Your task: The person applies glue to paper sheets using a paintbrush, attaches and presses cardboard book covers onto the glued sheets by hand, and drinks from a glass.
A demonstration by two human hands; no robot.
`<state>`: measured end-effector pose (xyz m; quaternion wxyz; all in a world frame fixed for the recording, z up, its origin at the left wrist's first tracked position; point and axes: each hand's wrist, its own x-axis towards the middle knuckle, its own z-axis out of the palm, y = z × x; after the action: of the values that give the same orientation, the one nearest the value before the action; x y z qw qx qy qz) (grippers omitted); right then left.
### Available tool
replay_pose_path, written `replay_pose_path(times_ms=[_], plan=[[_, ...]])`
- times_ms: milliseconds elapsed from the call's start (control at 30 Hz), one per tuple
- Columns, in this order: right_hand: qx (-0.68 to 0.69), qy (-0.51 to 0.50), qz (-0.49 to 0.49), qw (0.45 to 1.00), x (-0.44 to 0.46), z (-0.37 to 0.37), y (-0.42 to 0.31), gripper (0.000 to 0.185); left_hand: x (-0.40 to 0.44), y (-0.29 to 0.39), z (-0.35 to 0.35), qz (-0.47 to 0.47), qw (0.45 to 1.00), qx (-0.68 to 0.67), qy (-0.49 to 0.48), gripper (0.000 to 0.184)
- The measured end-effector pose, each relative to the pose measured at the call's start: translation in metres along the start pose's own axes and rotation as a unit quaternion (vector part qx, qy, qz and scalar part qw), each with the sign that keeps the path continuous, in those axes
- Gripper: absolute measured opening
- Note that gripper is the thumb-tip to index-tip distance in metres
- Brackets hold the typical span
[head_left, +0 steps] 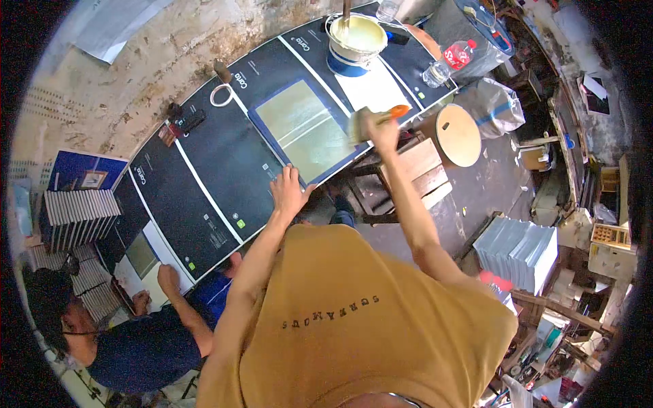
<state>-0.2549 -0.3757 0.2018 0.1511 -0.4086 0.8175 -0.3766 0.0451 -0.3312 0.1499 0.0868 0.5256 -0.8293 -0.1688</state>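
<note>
A flat panel with a dark blue border [256,117] and a wet-looking greenish-grey middle crossed by pale stripes lies on the black table [231,183]. My left hand [291,190] is laid flat at its near left corner, fingers apart. My right hand [382,132] grips a wide brush [357,128] with an orange handle end, over the panel's right edge; motion smears the brush. Beyond it stands a white and blue bucket [354,51] of pale cream stuff with a stick upright in it. White paper [373,87] lies beside the bucket.
At lower left a co-worker [146,340] handles a white sheet [160,248] at the table. Stacked boards [80,211] stand behind. A tape roll [221,95] and a plastic bottle [447,62] are on the table. A wooden stool [418,170] and round drum [459,134] sit right.
</note>
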Motion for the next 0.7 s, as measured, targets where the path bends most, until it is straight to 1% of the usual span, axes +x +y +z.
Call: replay_pose_path(times_ms=[33, 67, 133, 200, 267, 300, 333, 367, 467, 533, 600, 633, 667, 700], plan=[[-0.025, 0.016, -0.082, 0.996, -0.008, 0.025, 0.007, 0.059, 0.0, 0.0, 0.0, 0.005, 1.0, 0.002, 0.003, 0.067], [0.04, -0.016, -0.08, 0.996, -0.03, 0.03, -0.016, 0.059, 0.0, -0.002, 0.002, 0.011, 1.0, 0.005, 0.004, 0.067], [-0.021, -0.056, -0.079, 0.995, -0.039, 0.048, 0.003, 0.059, 0.001, -0.005, 0.001, 0.02, 1.0, 0.011, 0.002, 0.068], [-0.09, -0.081, 0.024, 0.992, -0.02, 0.023, 0.04, 0.06, 0.003, -0.005, -0.001, 0.02, 1.0, 0.016, -0.003, 0.069], [-0.123, -0.054, 0.046, 0.99, -0.005, -0.028, 0.067, 0.062, 0.002, -0.003, 0.002, 0.019, 1.0, 0.015, 0.013, 0.068], [-0.109, -0.012, 0.064, 0.992, -0.01, -0.061, 0.042, 0.048, 0.001, -0.004, 0.002, 0.017, 1.0, 0.015, 0.019, 0.067], [-0.014, 0.153, 0.0, 0.988, 0.001, -0.059, 0.05, 0.048, 0.0, -0.006, 0.001, 0.014, 1.0, 0.01, 0.017, 0.067], [0.064, 0.144, 0.077, 0.985, 0.006, -0.064, 0.06, 0.048, 0.001, -0.005, 0.001, 0.013, 1.0, 0.003, 0.015, 0.067], [0.153, 0.192, -0.003, 0.969, 0.015, -0.02, 0.026, 0.048, 0.003, -0.005, 0.003, 0.015, 1.0, -0.021, 0.009, 0.066], [0.193, 0.085, -0.069, 0.975, 0.015, 0.033, -0.006, 0.05, 0.002, -0.004, -0.003, 0.023, 1.0, -0.018, 0.011, 0.065], [0.188, 0.013, -0.111, 0.976, -0.011, 0.066, -0.048, 0.05, 0.0, -0.001, -0.006, 0.011, 1.0, -0.02, 0.001, 0.066], [0.067, -0.088, -0.153, 0.982, 0.001, 0.079, -0.04, 0.053, 0.001, 0.0, -0.007, 0.003, 1.0, -0.02, -0.001, 0.066], [-0.058, -0.186, -0.191, 0.962, 0.015, 0.091, -0.035, 0.056, 0.002, 0.0, -0.009, -0.004, 1.0, -0.021, -0.008, 0.067], [-0.069, -0.223, -0.083, 0.969, 0.037, 0.092, -0.027, 0.061, 0.002, 0.001, -0.01, -0.013, 1.0, -0.022, -0.016, 0.068]])
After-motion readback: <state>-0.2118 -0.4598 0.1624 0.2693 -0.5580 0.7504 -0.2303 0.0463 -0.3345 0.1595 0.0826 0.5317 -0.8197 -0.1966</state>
